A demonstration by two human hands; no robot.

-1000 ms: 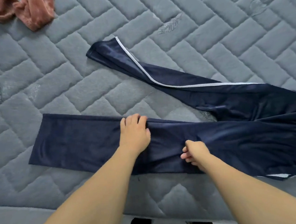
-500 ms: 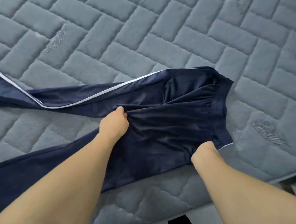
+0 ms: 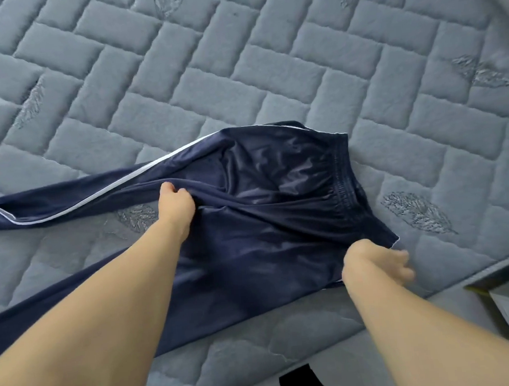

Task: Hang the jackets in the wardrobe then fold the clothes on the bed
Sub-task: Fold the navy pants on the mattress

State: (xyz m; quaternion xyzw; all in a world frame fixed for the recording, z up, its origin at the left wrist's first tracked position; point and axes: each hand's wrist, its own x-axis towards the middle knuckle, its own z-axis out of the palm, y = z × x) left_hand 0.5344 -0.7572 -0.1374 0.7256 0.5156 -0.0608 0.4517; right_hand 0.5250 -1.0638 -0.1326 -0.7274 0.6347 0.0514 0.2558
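Head view: navy trousers [image 3: 264, 222] with a white side stripe lie on the quilted grey bed [image 3: 239, 73], waistband to the right, legs running off to the left. My left hand [image 3: 175, 203] pinches a fold of fabric near the crotch. My right hand [image 3: 375, 264] is blurred at the waistband's near corner; I cannot tell whether it grips.

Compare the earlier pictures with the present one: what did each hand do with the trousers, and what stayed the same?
The left hand left the leg and now grips fabric at the crotch; the right hand shifted to the waistband corner. The navy trousers still lie spread, unfolded, on the quilted bed.
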